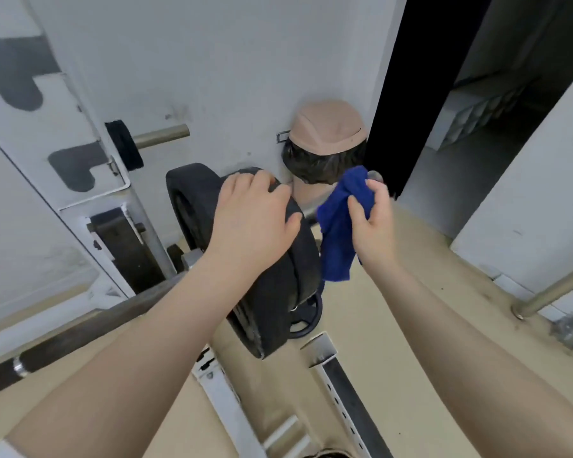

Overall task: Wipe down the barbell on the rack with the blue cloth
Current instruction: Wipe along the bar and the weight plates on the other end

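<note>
I see the barbell (80, 328), a dark metal bar with black plates (278, 292), running from lower left up to right on the white rack (119, 193). My left hand (252, 219) rests flat on the plates, fingers relaxed. My right hand (371, 219) pinches the blue cloth (338, 233) against the bar's sleeve end.

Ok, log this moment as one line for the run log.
left hand: rests on weight plate | right hand: holds blue cloth on barbell sleeve
</note>
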